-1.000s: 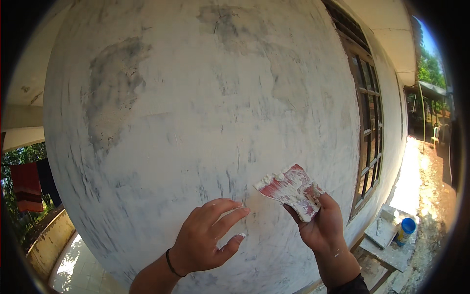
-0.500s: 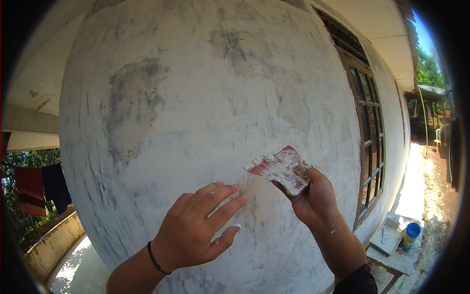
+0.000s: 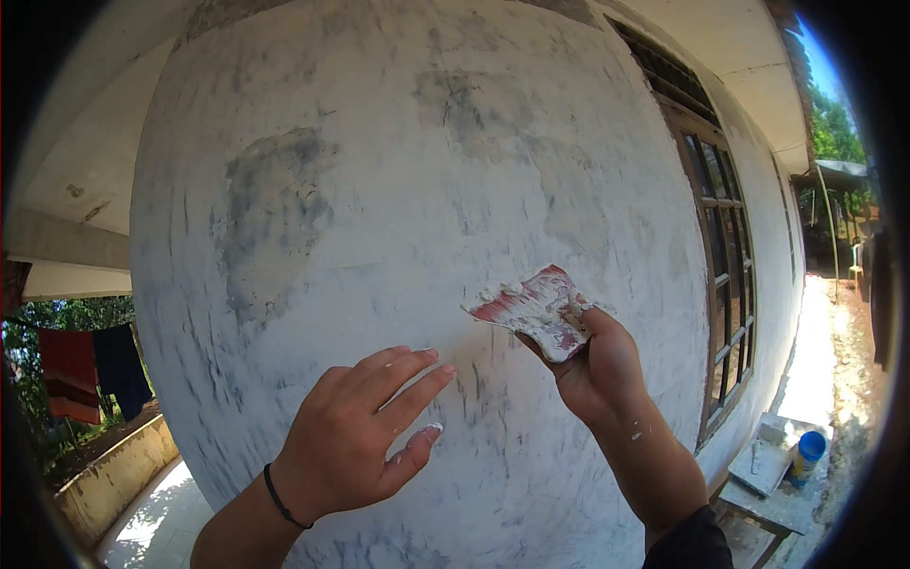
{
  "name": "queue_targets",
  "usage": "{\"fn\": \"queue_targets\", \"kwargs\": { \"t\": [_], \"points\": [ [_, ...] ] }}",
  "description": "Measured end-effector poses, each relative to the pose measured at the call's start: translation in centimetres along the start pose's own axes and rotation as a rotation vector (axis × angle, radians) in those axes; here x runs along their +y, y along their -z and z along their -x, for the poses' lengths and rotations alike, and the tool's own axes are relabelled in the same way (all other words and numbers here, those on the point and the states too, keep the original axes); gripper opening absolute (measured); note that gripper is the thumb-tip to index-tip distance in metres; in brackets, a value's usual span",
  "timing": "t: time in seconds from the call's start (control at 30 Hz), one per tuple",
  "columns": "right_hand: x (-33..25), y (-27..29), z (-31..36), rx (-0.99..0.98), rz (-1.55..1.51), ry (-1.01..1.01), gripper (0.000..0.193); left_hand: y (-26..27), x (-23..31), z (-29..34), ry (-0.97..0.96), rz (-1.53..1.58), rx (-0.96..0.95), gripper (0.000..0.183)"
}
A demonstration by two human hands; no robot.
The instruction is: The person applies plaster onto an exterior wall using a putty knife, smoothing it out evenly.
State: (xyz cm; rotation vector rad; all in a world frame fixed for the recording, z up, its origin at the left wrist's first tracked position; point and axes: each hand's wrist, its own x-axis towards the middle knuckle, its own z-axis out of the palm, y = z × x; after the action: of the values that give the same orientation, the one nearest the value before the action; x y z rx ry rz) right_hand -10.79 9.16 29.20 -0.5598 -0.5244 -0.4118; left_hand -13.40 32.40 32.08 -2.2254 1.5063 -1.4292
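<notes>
In my right hand (image 3: 607,365) is a red putty scraper (image 3: 536,308), its flat face smeared with thick white putty. My thumb lies on top of it and the fingers are tucked underneath, mostly hidden. My left hand (image 3: 365,422) is raised in front of the wall, fingers stretched and apart, holding nothing. White putty sticks to its thumb tip and fingertips. Before me stands a whitish wall (image 3: 398,237) with dark streaks. One rough grey patch (image 3: 275,218) shows at its upper left, and another (image 3: 464,109) higher up near the middle.
A wooden-framed window (image 3: 725,237) is set in the wall on the right. Below it stands a bench (image 3: 773,507) bearing a whitish board (image 3: 758,465) and a blue bucket (image 3: 809,453). Red and dark cloths (image 3: 71,375) hang at the left above a low wall (image 3: 118,469).
The view has shifted slightly, so the wall sits a little farther right. Both hands appear slightly left of before, and the right one has raised the scraper a little.
</notes>
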Motion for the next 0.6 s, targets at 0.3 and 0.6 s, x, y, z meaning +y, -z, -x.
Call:
{"fn": "queue_targets", "kwargs": {
  "t": [0.3,0.6],
  "points": [
    [-0.4,0.5,-1.4,0.01,-0.009,0.014,0.042,-0.6,-0.2,-0.9,0.009,-0.056,-0.048,0.046],
    [-1.0,1.4,-2.2,-0.005,-0.013,0.03,0.043,-0.3,-0.8,-0.7,0.024,-0.156,-0.1,0.043]
  ]
}}
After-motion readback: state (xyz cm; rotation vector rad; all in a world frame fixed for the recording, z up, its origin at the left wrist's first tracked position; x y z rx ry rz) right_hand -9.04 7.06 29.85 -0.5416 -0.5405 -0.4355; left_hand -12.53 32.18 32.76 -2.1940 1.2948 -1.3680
